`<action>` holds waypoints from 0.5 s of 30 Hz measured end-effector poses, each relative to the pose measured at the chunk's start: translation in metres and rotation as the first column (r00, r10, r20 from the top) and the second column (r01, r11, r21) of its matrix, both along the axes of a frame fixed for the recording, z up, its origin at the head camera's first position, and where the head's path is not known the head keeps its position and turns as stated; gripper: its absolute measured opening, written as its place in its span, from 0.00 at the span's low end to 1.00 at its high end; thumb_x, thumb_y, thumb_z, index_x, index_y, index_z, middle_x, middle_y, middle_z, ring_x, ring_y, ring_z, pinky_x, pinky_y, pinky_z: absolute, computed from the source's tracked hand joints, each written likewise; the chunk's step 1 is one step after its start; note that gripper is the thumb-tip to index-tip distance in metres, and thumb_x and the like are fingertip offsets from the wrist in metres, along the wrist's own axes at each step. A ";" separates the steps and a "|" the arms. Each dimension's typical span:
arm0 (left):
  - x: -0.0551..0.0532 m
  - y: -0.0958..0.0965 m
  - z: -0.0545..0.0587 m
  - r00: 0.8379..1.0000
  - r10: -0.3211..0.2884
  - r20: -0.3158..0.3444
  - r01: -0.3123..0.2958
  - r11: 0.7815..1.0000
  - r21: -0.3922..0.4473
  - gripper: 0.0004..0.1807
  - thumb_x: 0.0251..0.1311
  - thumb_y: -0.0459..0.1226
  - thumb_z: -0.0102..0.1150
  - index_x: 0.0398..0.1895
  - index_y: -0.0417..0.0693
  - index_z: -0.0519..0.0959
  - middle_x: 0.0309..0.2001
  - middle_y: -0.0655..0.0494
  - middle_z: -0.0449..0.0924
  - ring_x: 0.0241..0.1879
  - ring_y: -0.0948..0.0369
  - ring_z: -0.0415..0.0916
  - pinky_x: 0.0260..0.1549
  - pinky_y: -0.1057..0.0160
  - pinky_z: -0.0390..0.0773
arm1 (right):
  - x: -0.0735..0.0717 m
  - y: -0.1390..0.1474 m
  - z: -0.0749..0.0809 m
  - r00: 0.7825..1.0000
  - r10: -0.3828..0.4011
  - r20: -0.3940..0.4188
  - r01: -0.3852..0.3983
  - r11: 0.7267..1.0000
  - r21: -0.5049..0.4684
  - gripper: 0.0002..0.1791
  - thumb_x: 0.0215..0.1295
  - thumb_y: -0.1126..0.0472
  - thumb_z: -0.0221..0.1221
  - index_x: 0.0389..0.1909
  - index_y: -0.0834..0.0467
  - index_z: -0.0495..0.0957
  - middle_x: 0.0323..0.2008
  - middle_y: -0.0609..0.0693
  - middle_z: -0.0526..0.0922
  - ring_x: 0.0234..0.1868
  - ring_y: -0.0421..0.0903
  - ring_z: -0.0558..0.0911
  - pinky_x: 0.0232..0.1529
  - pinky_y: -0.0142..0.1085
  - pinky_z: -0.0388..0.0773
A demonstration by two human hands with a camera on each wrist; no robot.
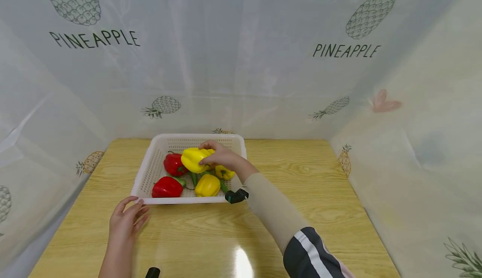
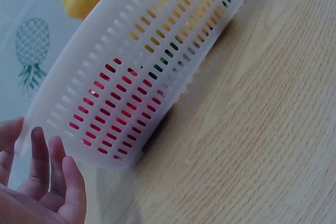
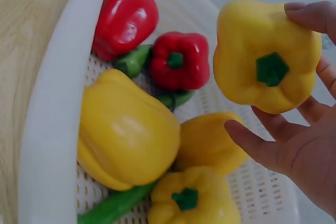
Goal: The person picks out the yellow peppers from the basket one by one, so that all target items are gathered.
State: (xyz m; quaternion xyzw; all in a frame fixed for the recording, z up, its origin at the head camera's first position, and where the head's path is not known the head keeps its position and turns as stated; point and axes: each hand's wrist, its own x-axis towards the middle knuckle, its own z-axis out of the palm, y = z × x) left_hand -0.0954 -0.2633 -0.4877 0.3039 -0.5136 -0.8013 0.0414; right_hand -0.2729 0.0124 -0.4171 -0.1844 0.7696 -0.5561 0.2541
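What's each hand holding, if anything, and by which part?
Right hand: a yellow pepper, by its sides. Left hand: the white basket, pinched at its near-left corner.

Glossy peppers (image 1: 167,187), plastic basket (image 1: 180,200), shiny wood-grain table (image 1: 196,236)

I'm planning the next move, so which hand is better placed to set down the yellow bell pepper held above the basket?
Probably the right hand: it grips the yellow bell pepper above the white perforated basket. The left hand touches the basket's near left corner, away from that pepper.
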 end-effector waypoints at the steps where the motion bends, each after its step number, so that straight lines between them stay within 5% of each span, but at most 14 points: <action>1: 0.000 0.000 0.000 1.000 0.000 0.000 0.000 1.000 0.001 0.11 0.64 0.36 0.62 0.46 0.58 0.73 0.29 0.62 0.83 0.30 0.64 0.83 0.32 0.65 0.83 | -0.002 0.002 0.000 1.000 0.001 -0.004 -0.001 1.000 0.000 0.28 0.57 0.59 0.70 0.57 0.50 0.72 0.66 0.50 0.65 0.50 0.47 0.76 0.52 0.50 0.77; 15: 0.001 -0.002 -0.003 0.999 -0.004 -0.046 0.005 1.000 0.007 0.10 0.63 0.35 0.63 0.43 0.58 0.76 0.29 0.61 0.84 0.31 0.63 0.83 0.33 0.64 0.83 | -0.006 0.045 0.007 0.993 -0.014 -0.113 0.016 1.000 0.021 0.28 0.58 0.60 0.69 0.59 0.54 0.72 0.62 0.51 0.67 0.55 0.54 0.73 0.53 0.43 0.75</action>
